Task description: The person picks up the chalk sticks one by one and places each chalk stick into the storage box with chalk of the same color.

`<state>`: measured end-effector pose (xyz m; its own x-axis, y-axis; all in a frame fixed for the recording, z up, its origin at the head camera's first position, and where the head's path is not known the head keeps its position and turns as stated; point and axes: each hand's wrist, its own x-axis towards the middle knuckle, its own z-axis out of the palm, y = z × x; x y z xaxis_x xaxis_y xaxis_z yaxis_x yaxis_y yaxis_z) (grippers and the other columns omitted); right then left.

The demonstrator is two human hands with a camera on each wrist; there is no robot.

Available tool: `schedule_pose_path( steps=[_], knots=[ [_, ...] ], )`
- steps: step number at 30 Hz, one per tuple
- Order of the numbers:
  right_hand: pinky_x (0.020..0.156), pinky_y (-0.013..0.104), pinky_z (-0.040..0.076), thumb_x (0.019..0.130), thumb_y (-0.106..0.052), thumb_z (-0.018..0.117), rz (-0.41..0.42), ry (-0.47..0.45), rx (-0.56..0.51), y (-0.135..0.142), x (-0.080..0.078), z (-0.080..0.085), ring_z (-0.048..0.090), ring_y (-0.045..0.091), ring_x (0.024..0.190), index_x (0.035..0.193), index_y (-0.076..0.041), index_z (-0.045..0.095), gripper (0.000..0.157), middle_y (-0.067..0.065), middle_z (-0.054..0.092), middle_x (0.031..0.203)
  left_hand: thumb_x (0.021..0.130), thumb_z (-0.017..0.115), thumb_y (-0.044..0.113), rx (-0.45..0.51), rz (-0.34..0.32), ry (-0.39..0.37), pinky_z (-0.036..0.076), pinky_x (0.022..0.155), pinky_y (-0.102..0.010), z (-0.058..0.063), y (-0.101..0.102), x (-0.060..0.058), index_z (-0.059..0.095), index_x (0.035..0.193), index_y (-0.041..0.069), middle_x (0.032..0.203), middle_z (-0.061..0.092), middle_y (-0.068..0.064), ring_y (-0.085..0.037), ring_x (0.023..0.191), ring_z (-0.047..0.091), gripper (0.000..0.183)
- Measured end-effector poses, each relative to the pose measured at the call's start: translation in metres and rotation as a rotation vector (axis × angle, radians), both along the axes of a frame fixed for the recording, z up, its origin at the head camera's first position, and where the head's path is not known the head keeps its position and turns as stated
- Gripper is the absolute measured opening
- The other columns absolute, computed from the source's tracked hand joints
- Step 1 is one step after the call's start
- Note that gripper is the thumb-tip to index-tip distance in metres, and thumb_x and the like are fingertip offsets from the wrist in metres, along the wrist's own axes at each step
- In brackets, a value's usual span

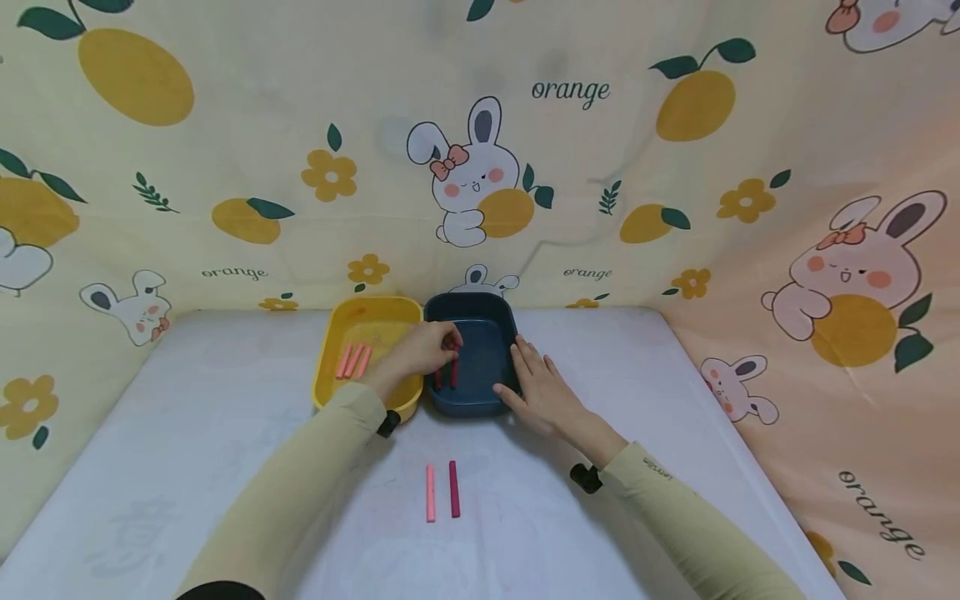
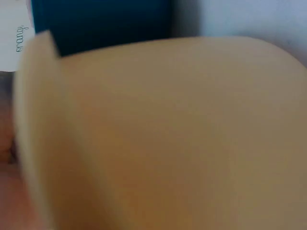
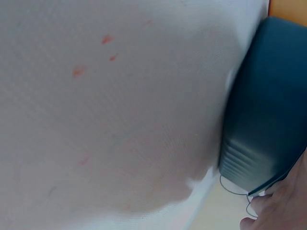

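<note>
My left hand (image 1: pixel 423 348) reaches over the left side of the dark blue container (image 1: pixel 480 410), its fingertips pinching a dark red chalk-like stick (image 1: pixel 454 373). Another dark red stick (image 1: pixel 438 380) lies just left of that one inside the container, partly behind the hand. With fingers extended, my right hand (image 1: pixel 546 392) rests against the container's right side; its fingers (image 3: pixel 283 201) also show at the container in the right wrist view. The beige sleeve (image 2: pixel 182 134) fills most of the left wrist view and hides the left fingers.
Touching the blue container on its left is a yellow container (image 1: pixel 321 375) with several pink sticks (image 1: pixel 354 362) in it. One pink stick (image 1: pixel 431 493) and one dark red stick (image 1: pixel 454 490) lie side by side on the white tablecloth (image 1: pixel 525 517). A patterned curtain (image 1: pixel 585 167) hangs behind.
</note>
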<state>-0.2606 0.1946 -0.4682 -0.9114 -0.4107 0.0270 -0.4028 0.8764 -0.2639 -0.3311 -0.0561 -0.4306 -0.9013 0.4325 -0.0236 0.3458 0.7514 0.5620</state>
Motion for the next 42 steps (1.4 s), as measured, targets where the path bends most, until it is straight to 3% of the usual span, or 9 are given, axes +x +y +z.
schedule_pose_path(
  steps=[4,7,17,24,34,42],
  knots=[
    [0.126,0.054,0.012,0.108,-0.059,0.037,-0.006,-0.003,0.002,0.001,-0.001,0.0,0.009,0.033,0.16,0.164,0.001,0.012,0.086,0.014,0.001,0.174,0.098,0.072,0.013,-0.059,0.031,0.041,0.03,0.107,-0.049,-0.002,0.003,0.0,0.071,0.115,0.008,0.098,0.073,-0.001,-0.021,0.1,0.065,0.018],
    [0.127,0.054,0.012,0.108,-0.059,0.037,-0.005,0.0,0.005,0.001,-0.001,-0.001,0.009,0.033,0.16,0.164,0.001,0.011,0.086,0.014,0.001,0.174,0.098,0.071,0.015,-0.105,0.065,0.057,0.027,0.108,-0.052,-0.004,0.006,-0.001,0.072,0.116,0.01,0.102,0.074,0.0,-0.022,0.105,0.064,0.018],
    [0.126,0.056,0.012,0.108,-0.059,0.037,-0.005,-0.002,0.011,0.0,0.0,0.001,0.009,0.034,0.16,0.164,0.002,0.012,0.087,0.015,0.002,0.174,0.102,0.066,0.023,-0.24,0.107,0.091,0.026,0.108,-0.056,-0.014,0.012,-0.005,0.074,0.12,0.015,0.12,0.073,-0.004,-0.03,0.126,0.05,0.022],
    [0.126,0.057,0.013,0.108,-0.059,0.037,0.002,0.003,-0.002,-0.001,0.001,0.001,0.01,0.035,0.159,0.163,0.003,0.013,0.087,0.016,0.003,0.174,0.101,0.065,0.023,-0.287,0.136,0.147,0.026,0.106,-0.056,-0.025,0.016,-0.008,0.076,0.116,0.016,0.122,0.073,-0.002,-0.028,0.127,0.046,0.021],
    [0.126,0.056,0.012,0.108,-0.058,0.039,-0.002,-0.008,0.008,-0.002,0.0,0.003,0.008,0.034,0.16,0.164,0.002,0.012,0.087,0.015,0.001,0.174,0.098,0.066,0.021,-0.374,0.146,0.151,0.028,0.103,-0.053,-0.021,0.019,-0.005,0.076,0.113,0.017,0.117,0.074,-0.001,-0.025,0.122,0.045,0.019],
    [0.126,0.056,0.013,0.108,-0.058,0.04,0.002,0.005,0.002,-0.001,-0.001,0.0,0.011,0.036,0.159,0.164,0.003,0.013,0.087,0.015,0.002,0.174,0.098,0.068,0.021,-0.345,0.154,0.147,0.027,0.106,-0.054,-0.024,0.02,-0.005,0.076,0.114,0.017,0.12,0.072,-0.002,-0.026,0.126,0.045,0.019]
  ],
)
